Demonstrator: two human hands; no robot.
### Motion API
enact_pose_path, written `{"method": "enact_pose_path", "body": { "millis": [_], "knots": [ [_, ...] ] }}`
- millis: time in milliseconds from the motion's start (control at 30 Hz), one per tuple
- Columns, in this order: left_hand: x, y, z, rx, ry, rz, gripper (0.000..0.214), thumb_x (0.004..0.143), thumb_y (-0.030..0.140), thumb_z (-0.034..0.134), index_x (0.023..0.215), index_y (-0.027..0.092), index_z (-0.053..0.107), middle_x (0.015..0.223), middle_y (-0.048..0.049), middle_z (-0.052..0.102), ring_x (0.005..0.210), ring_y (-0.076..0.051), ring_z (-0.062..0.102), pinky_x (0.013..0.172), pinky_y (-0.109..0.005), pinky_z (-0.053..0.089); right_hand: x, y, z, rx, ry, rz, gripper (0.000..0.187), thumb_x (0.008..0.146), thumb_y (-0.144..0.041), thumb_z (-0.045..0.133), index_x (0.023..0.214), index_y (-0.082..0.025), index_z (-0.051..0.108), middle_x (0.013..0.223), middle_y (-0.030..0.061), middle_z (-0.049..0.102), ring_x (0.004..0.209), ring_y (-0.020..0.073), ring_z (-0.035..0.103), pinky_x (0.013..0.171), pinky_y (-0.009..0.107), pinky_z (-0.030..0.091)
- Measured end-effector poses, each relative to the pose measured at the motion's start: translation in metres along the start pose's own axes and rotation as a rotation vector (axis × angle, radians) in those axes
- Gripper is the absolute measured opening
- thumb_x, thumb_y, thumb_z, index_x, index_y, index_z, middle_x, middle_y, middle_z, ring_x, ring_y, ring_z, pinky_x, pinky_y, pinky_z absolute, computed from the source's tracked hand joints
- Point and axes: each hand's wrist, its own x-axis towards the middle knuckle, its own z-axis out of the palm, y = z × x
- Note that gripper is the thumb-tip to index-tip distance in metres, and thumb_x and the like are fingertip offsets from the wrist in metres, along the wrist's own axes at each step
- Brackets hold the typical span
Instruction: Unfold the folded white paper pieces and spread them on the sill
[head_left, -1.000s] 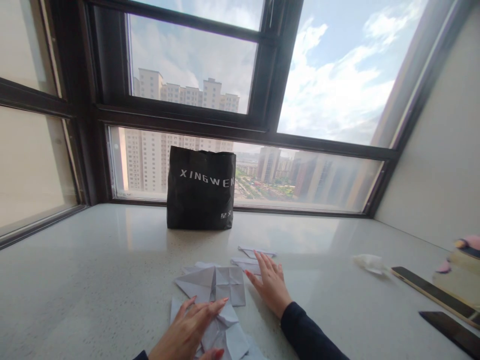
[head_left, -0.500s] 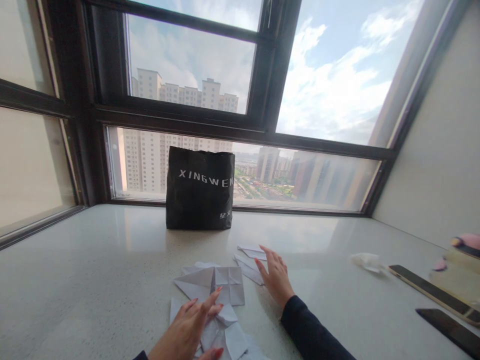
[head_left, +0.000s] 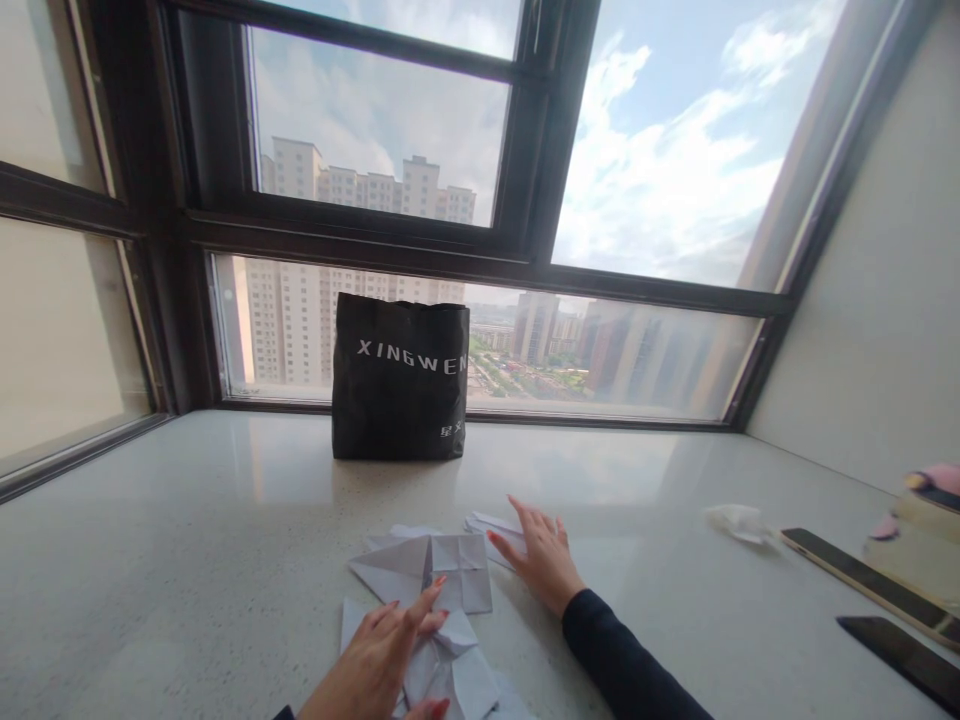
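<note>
The creased white paper (head_left: 442, 568) lies near the middle of the desk's (head_left: 225, 520) near edge, folded into overlapping squares and triangular flaps. The left hand (head_left: 379, 660) rests on it, fingers loosely spread, index tip pressing a fold. The right hand (head_left: 541, 555) lies flat and open on a smaller folded piece (head_left: 489, 525) just beside it.

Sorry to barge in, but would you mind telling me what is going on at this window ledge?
A person works at the pale ledge. Their left hand rests on the crumpled white sheets nearest them, index finger reaching onto a creased, partly folded sheet. Their right hand lies flat on a smaller folded piece. A black bag stands behind, by the window.
</note>
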Motion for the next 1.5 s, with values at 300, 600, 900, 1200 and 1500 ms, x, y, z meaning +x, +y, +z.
{"method": "enact_pose_path", "body": {
  "millis": [300, 600, 900, 1200, 1500],
  "knots": [
    [-0.002, -0.002, 0.002, -0.009, -0.021, -0.030, 0.071, 0.087, 0.046, 0.047, 0.137, 0.027, 0.000, 0.118, -0.0075, 0.053, 0.108, -0.025, 0.048, 0.097, -0.040, 0.031, -0.008, -0.020, -0.015, 0.117, -0.127, -0.096, 0.050, 0.069, -0.019, 0.055, 0.119, -0.019, 0.050, 0.105, 0.0084, 0.061, 0.101, 0.0238, 0.054, 0.086, 0.032, 0.039],
    [0.006, 0.008, -0.009, 0.063, 0.113, -0.069, 0.041, 0.086, 0.026, 0.046, 0.126, 0.024, 0.036, 0.114, -0.0056, 0.055, 0.100, -0.022, 0.054, 0.089, -0.030, 0.042, -0.015, -0.040, -0.026, 0.332, 0.291, -0.074, 0.040, 0.080, -0.033, 0.047, 0.117, -0.020, 0.045, 0.098, 0.0080, 0.059, 0.082, 0.0214, 0.059, 0.068, 0.031, 0.049],
    [0.009, -0.002, -0.018, 0.174, 0.369, -0.268, 0.036, 0.082, 0.017, 0.037, 0.118, 0.019, 0.041, 0.116, -0.0088, 0.052, 0.108, -0.023, 0.048, 0.091, -0.040, 0.040, -0.038, -0.077, -0.033, 0.400, -0.015, -0.543, 0.062, 0.078, -0.061, 0.042, 0.127, -0.023, 0.041, 0.123, 0.0096, 0.051, 0.109, 0.0248, 0.048, 0.092, 0.038, 0.039],
    [-0.002, -0.017, -0.002, 0.506, 0.236, -0.421, 0.040, 0.087, 0.021, 0.032, 0.127, 0.020, 0.038, 0.132, -0.0105, 0.039, 0.120, -0.031, 0.033, 0.094, -0.061, 0.022, -0.036, -0.069, -0.010, 0.091, -0.144, -0.137, 0.087, 0.071, -0.069, 0.042, 0.134, -0.011, 0.031, 0.136, 0.0189, 0.035, 0.127, 0.0331, 0.027, 0.101, 0.051, 0.023],
    [-0.006, -0.024, 0.004, 0.520, 0.083, -0.250, 0.051, 0.089, 0.021, 0.033, 0.137, 0.018, 0.018, 0.132, -0.0126, 0.038, 0.120, -0.033, 0.033, 0.089, -0.055, 0.037, -0.041, -0.081, -0.019, 0.308, -0.273, -0.176, 0.092, 0.062, -0.060, 0.062, 0.137, -0.020, 0.025, 0.124, 0.0141, 0.051, 0.112, 0.0304, 0.046, 0.098, 0.047, 0.027]
  ]
}}
